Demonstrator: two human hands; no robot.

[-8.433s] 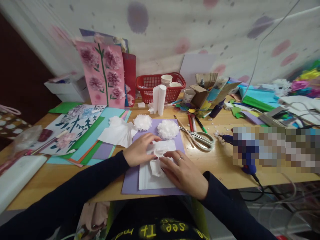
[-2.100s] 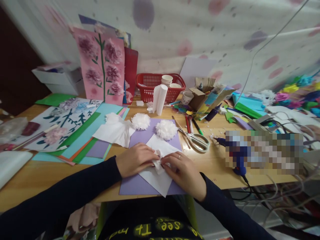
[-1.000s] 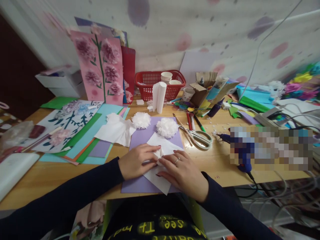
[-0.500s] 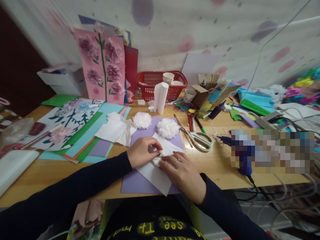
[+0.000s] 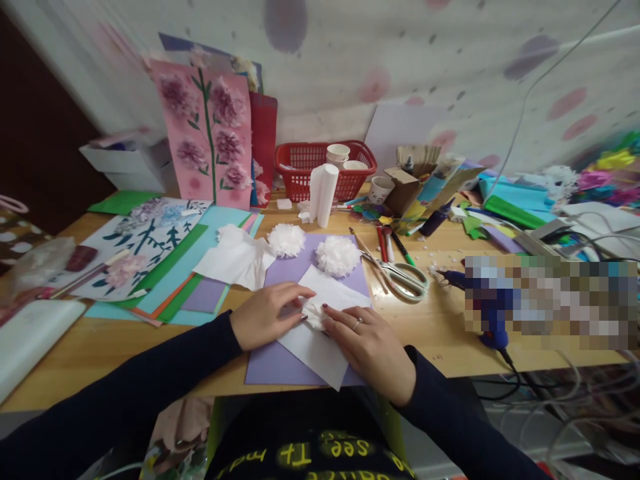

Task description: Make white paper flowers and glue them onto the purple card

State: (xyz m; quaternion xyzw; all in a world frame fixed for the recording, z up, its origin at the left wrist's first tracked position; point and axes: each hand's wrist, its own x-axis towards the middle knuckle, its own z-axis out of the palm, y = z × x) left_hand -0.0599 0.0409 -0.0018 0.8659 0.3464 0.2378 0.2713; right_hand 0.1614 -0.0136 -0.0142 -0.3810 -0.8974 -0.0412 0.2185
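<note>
A small bunched piece of white tissue paper [image 5: 314, 316] lies on a flat white paper sheet [image 5: 314, 357], which rests slantwise on a purple sheet [image 5: 267, 367]. From the right, my right hand [image 5: 373, 343], with a ring, has its fingertips closed against the bunch; its thumb is mostly hidden. My left hand [image 5: 267, 313] is at the left side of the bunch, thumb and forefinger apart, fingertips close to it. Just beyond, a fluffy white paper flower [image 5: 337, 256] sits on the purple sheet, and another white paper flower [image 5: 286, 239] is at its far left corner.
Scissors [image 5: 404, 280], pens and a glue gun [image 5: 493, 307] lie to the right. Crinkled white paper [image 5: 235, 257] and coloured sheets [image 5: 165, 287] spread leftward. A white paper roll [image 5: 325, 195] stands before a red basket [image 5: 295, 180]. Cables hang by the table's right front edge.
My left hand has drawn back slightly to the left, and its thumb and forefinger have parted from the bunched tissue paper. My right hand stays at the bunch.
</note>
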